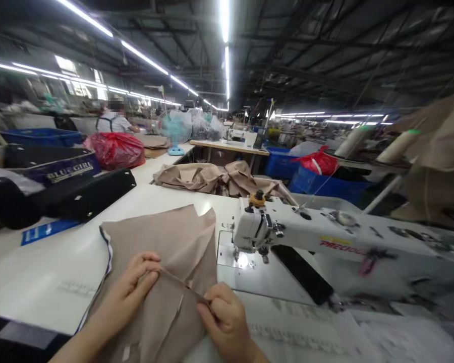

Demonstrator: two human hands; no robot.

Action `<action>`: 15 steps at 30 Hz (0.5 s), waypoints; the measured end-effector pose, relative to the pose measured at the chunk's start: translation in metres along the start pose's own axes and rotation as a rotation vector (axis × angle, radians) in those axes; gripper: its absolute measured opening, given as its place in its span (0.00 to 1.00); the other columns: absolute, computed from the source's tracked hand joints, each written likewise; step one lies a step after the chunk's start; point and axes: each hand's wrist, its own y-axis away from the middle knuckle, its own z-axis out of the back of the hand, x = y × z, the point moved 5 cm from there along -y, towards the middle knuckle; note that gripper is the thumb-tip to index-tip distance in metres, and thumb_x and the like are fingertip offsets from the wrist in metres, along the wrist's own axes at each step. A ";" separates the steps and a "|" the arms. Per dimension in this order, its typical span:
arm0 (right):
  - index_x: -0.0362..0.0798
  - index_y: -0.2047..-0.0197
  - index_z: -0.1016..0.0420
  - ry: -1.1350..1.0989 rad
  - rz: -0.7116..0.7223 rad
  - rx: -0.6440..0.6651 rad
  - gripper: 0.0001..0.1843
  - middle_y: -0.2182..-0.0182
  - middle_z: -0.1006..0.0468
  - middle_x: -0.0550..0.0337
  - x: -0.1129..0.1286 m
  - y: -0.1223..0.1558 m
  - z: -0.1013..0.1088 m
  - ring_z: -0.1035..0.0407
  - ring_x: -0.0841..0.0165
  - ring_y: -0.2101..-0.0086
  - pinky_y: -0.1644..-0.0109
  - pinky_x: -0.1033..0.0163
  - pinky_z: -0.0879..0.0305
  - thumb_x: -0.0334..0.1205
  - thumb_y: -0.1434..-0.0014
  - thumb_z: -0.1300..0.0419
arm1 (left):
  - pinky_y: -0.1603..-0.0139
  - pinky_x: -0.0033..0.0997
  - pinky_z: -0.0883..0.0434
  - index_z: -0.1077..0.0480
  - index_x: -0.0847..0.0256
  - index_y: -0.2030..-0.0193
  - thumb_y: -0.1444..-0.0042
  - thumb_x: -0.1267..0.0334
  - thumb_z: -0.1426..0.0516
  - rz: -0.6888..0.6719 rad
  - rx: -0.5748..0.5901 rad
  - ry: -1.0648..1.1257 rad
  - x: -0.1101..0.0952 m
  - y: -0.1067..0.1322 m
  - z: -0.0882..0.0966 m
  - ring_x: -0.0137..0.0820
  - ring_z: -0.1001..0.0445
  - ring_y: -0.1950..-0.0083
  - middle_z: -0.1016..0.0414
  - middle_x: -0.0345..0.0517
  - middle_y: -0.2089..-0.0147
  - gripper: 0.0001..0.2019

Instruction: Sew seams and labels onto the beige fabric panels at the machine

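A white bench [41,272] bears a white sewing machine [302,229]; to the machine's left lies a tan fabric piece [147,232], the left hand [131,283] and right hand [227,315] pinching a narrow fold [176,279] of it between them

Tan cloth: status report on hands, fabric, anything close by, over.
Left hand and right hand both pinching a fold. Tan cloth creased, on white table. Sewing machine close on the right.
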 end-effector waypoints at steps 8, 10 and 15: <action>0.49 0.57 0.33 -0.208 -0.289 0.121 0.16 0.75 0.32 0.65 0.001 -0.006 -0.001 0.35 0.70 0.71 0.66 0.66 0.37 0.30 0.51 0.44 | 0.56 0.29 0.29 0.29 0.56 0.66 0.41 0.53 0.54 -0.081 -0.063 -0.039 -0.006 0.007 0.004 0.35 0.26 0.55 0.23 0.42 0.64 0.16; 0.49 0.49 0.35 -0.426 -0.423 0.374 0.24 0.70 0.28 0.63 0.004 -0.014 -0.009 0.32 0.68 0.65 0.58 0.63 0.36 0.30 0.52 0.44 | 0.66 0.23 0.31 0.30 0.57 0.66 0.40 0.56 0.56 -0.191 -0.029 -0.137 -0.019 -0.002 0.009 0.30 0.27 0.67 0.26 0.39 0.71 0.15; 0.47 0.57 0.29 -0.963 -0.671 0.444 0.20 0.68 0.26 0.60 0.006 -0.002 -0.021 0.32 0.65 0.65 0.60 0.60 0.35 0.47 0.53 0.40 | 0.73 0.25 0.38 0.31 0.58 0.65 0.40 0.66 0.58 -0.525 0.222 -0.569 -0.078 -0.051 -0.022 0.29 0.32 0.73 0.29 0.40 0.69 0.15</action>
